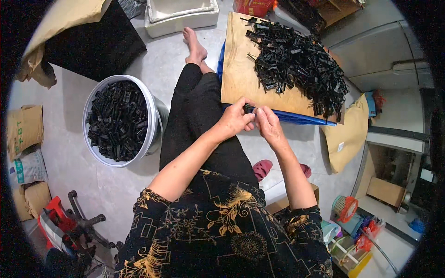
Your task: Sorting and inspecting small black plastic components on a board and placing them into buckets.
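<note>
My left hand (235, 118) and my right hand (269, 126) meet over my lap, at the near edge of a brown board. Between their fingertips is a small black plastic part (249, 109), mostly covered by the fingers. Both hands are closed, the left pinching the part and the right thumb and fingers pressed close to it. Just beyond them, a heap of black plastic parts (296, 60) with thin sticks spreads over the cardboard-coloured board (238, 78). To the left stands a white bucket (152, 121) filled with similar black pieces (117, 120).
A blue crate (296, 118) supports the board. White foam box (183, 21) stands at the back; a black sheet (99, 44) lies left of it. Brown sacks (345, 134) lean at right, packages (28, 162) at far left. A red-and-black chair (69, 227) is lower left.
</note>
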Demonstrator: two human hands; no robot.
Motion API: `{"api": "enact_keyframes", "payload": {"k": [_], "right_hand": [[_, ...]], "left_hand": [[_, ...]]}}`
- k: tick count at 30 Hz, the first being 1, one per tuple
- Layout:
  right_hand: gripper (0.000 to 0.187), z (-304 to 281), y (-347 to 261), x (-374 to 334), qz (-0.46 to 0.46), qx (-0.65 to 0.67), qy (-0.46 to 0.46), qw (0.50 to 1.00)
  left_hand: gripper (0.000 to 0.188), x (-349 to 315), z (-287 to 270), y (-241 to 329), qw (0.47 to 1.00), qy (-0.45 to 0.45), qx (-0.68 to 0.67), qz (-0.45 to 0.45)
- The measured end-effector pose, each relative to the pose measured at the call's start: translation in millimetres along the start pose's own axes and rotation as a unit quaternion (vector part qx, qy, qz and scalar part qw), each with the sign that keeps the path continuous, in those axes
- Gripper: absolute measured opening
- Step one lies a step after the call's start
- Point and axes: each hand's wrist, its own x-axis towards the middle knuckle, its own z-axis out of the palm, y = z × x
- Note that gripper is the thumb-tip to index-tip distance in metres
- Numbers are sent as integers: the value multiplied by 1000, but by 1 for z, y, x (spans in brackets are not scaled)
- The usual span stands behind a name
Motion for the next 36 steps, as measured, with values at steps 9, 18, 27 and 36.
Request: {"api": "enact_keyframes", "payload": {"k": [9, 18, 27, 36], "right_hand": [[27, -6, -12, 2, -37, -78, -88, 992], [26, 2, 17, 5, -41, -84, -50, 994], [23, 12, 46, 13, -45, 68, 17, 997], [13, 12, 31, 6, 58, 334, 6, 941]], "left_hand": [[18, -4, -1, 3, 1000, -14, 22, -8], [24, -4, 5, 3, 982, 21, 186, 19], [30, -4, 12, 7, 939, 103, 306, 115], [40, -1, -4, 17, 974, 19, -222, -42]]}}
